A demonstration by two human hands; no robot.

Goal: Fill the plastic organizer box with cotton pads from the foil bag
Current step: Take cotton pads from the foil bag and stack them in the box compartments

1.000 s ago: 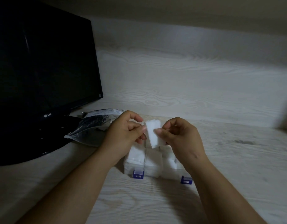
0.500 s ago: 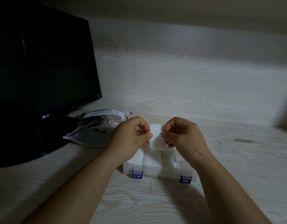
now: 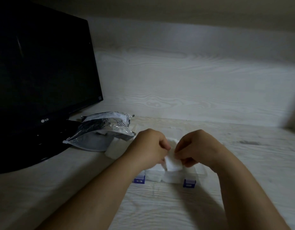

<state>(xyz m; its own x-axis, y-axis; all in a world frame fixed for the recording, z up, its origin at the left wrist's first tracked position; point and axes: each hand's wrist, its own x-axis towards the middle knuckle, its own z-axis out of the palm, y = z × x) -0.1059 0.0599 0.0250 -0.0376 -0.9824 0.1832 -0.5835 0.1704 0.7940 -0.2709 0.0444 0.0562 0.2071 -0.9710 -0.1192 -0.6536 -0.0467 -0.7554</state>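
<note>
Bench [image 3: 160, 206]: pale wood grain, dim light.

Plastic organizer box [image 3: 174, 179]: lies on the bench under both hands, near edge facing the person, with two blue latches [image 3: 139, 179] on that edge. White pads fill the visible front compartments.

Cotton pad [image 3: 173, 164]: white, held low over the box. Which compartment it is over cannot be made out.

Left hand [image 3: 148, 147]: fingers curled, pinching the pad's left edge.

Right hand [image 3: 195, 146]: fingers curled, pinching the pad's right edge.

Foil bag [image 3: 100, 130]: crumpled, lying left of the hands against the monitor base.

White block [image 3: 112, 151]: just beside the bag, probably stacked pads.

Monitor [image 3: 40, 80]: black, screen dark, far left.
</note>
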